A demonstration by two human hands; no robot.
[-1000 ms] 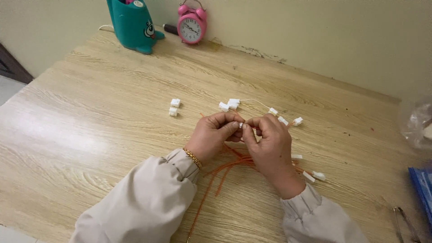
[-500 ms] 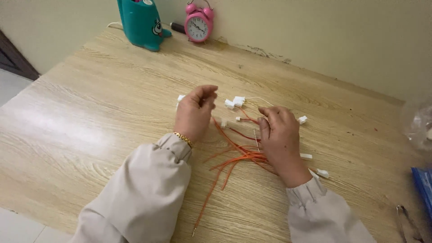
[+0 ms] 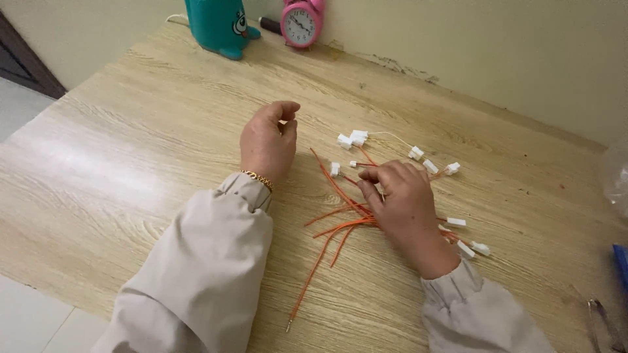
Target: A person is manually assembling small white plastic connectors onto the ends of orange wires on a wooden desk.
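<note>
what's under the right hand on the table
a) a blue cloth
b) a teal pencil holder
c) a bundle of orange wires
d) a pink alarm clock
c: the right hand rests on a fan of orange wires spread over the wooden table, while the pink clock stands far back by the wall.

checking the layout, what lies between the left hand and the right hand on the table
In the head view, orange wires fan across the wood between left hand and right hand, with one small white connector.
</note>
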